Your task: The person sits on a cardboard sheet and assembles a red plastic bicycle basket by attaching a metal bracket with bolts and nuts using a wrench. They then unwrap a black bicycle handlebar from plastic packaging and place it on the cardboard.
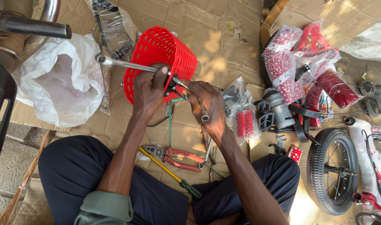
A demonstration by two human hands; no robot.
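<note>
We see a red plastic basket (161,56) lying on its side on the cardboard sheet (224,37) that covers the ground, its perforated wall turned toward us, just beyond both hands and touching them at its near end. Our left hand (148,89) is closed in a fist around a silver spanner (128,64), whose shaft runs up and to the left across the basket's wall to a ring end just off its rim. Our right hand (209,106) is closed around a socket wrench (194,102), thumb and fingers wrapped on it, with its round socket end poking out below the knuckles and its tip meeting the black bracket (172,88) at the basket's near edge, between the two hands. A thin green strap (170,121) hangs down from that spot toward our lap. Near the knees lie red-handled pliers (178,157) and a yellow-shafted screwdriver (167,171), just beside each other and well below the hands. To the left of the basket sits a crumpled white plastic bag (61,81). To the right, a clear bag with red handlebar grips (244,123) lies just beside the right hand, then grey pedals (273,110), red-patterned wrapped parts (298,58), and a small black wheel (333,171) further right.
</note>
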